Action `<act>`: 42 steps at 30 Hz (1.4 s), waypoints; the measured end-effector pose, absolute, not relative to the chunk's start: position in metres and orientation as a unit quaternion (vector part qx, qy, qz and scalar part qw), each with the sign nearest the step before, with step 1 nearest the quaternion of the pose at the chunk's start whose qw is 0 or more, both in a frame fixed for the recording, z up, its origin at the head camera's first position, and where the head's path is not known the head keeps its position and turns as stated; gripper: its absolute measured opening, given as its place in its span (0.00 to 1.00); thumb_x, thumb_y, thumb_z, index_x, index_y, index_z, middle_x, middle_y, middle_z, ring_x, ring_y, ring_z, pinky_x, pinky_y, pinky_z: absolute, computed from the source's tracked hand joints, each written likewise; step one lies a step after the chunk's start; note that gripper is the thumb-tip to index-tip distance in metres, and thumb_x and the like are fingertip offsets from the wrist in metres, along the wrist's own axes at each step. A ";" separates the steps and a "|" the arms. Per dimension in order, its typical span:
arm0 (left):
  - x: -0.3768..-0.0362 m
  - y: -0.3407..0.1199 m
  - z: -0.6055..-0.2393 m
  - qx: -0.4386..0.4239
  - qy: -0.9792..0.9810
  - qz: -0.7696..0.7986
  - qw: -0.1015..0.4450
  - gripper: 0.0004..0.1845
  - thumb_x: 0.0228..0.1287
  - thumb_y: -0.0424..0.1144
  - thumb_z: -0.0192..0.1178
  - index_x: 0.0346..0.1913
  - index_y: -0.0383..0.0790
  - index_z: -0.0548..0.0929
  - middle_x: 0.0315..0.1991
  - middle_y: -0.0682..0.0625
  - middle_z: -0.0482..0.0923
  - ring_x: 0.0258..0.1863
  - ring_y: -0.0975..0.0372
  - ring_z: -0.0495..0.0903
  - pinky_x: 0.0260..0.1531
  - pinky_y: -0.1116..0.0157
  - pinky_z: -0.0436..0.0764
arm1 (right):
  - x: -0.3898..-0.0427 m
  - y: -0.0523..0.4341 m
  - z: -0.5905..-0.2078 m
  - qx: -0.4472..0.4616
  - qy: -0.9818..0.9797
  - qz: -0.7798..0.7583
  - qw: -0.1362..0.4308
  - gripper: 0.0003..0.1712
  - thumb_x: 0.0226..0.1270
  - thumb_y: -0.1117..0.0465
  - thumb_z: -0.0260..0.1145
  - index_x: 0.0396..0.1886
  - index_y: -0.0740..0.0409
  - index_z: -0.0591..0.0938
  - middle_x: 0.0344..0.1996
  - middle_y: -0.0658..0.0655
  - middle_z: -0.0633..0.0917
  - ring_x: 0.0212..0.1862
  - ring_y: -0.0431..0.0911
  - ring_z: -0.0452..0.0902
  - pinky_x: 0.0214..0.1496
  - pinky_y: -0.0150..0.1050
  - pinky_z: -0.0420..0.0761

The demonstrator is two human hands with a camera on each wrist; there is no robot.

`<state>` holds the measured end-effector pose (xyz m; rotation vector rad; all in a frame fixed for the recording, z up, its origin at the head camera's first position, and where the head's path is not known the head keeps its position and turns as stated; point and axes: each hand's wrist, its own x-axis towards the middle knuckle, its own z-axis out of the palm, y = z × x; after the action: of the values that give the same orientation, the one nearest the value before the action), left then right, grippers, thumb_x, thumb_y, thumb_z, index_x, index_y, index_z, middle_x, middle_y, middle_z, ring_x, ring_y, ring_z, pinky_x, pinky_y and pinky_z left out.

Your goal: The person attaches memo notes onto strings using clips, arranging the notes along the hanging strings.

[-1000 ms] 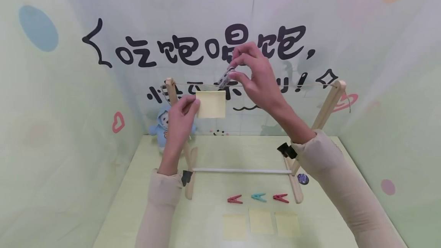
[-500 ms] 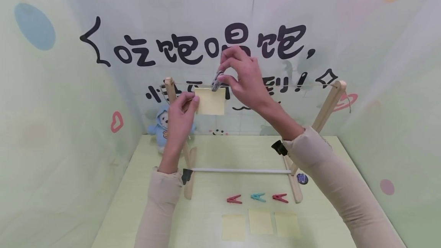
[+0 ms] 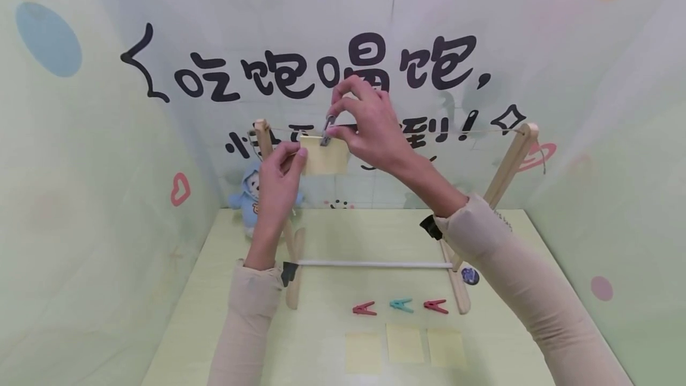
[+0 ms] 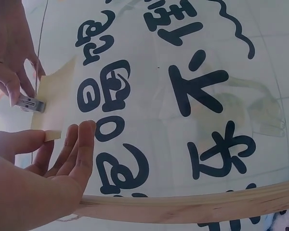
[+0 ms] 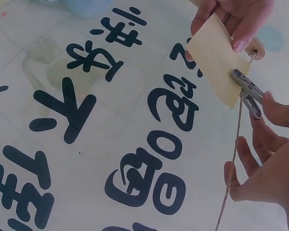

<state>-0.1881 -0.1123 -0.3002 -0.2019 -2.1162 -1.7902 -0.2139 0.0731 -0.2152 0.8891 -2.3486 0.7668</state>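
A pale yellow paper square (image 3: 325,159) hangs against the string (image 3: 471,132) of a small wooden drying rack (image 3: 513,156). My left hand (image 3: 281,176) pinches the paper's left edge; the wrist views show the paper (image 4: 55,103) (image 5: 216,60) between thumb and fingers. My right hand (image 3: 361,127) pinches a grey clothespin (image 3: 327,133) whose tip is on the paper's top edge at the string. In the right wrist view the clothespin (image 5: 248,91) bites the paper beside the string (image 5: 233,159).
Three clothespins lie on the green table in front of the rack: red (image 3: 365,309), teal (image 3: 401,305), red (image 3: 435,305). Three more yellow paper squares (image 3: 405,344) lie nearer me. A blue plush toy (image 3: 248,198) sits behind the rack's left post (image 3: 264,136).
My right hand has moved left and down with the clothespin, from above the paper's right corner onto its top edge. The left hand kept its hold.
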 end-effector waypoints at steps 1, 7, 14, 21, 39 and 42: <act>-0.188 -0.112 -0.301 -0.071 -0.749 -0.633 0.181 0.13 0.75 0.41 0.58 0.53 0.36 0.81 0.52 0.43 0.83 0.53 0.61 0.83 0.57 0.66 0.81 | -0.214 0.074 -0.215 0.326 -0.868 0.279 0.249 0.10 0.62 0.58 0.75 0.39 0.59 0.87 0.53 0.54 0.78 0.68 0.49 0.69 0.69 0.52 0.63; -0.190 -0.110 -0.304 -0.067 -0.747 -0.634 0.187 0.12 0.75 0.41 0.58 0.51 0.36 0.81 0.47 0.48 0.81 0.41 0.66 0.81 0.44 0.74 0.79 | -0.214 0.076 -0.215 0.315 -0.880 0.280 0.221 0.14 0.62 0.55 0.75 0.44 0.57 0.88 0.54 0.56 0.77 0.67 0.51 0.69 0.70 0.54 0.63; -0.192 -0.109 -0.306 -0.053 -0.751 -0.634 0.178 0.13 0.76 0.41 0.57 0.53 0.35 0.80 0.51 0.45 0.80 0.47 0.63 0.81 0.50 0.74 0.81 | -0.215 0.082 -0.220 0.324 -0.875 0.294 0.206 0.25 0.63 0.55 0.75 0.58 0.59 0.84 0.60 0.59 0.77 0.66 0.53 0.72 0.71 0.54 0.66; -0.192 -0.111 -0.309 -0.045 -0.749 -0.642 0.157 0.17 0.77 0.43 0.55 0.58 0.35 0.78 0.57 0.41 0.80 0.56 0.58 0.81 0.59 0.66 0.81 | -0.194 0.108 -0.228 0.345 -0.833 0.355 0.247 0.25 0.67 0.58 0.71 0.63 0.59 0.80 0.64 0.59 0.77 0.69 0.49 0.71 0.73 0.45 0.71; -0.185 -0.114 -0.358 -0.103 -0.735 -0.664 0.095 0.20 0.80 0.44 0.49 0.65 0.35 0.70 0.57 0.39 0.82 0.53 0.49 0.86 0.54 0.57 0.85 | -0.114 0.172 -0.325 0.329 -0.834 0.373 0.237 0.21 0.63 0.69 0.71 0.56 0.56 0.83 0.59 0.58 0.79 0.64 0.49 0.74 0.67 0.24 0.67; -0.178 -0.114 -0.389 -0.100 -0.739 -0.661 0.083 0.18 0.80 0.43 0.49 0.64 0.38 0.72 0.57 0.41 0.83 0.52 0.49 0.86 0.53 0.57 0.85 | -0.110 0.175 -0.341 0.320 -0.841 0.376 0.222 0.20 0.63 0.69 0.72 0.55 0.55 0.83 0.58 0.57 0.80 0.63 0.49 0.74 0.69 0.23 0.66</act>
<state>-0.1778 -0.1137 -0.3892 -0.2994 -2.2066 -1.9743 -0.1105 0.1753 -0.3413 0.8835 -2.3243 1.0383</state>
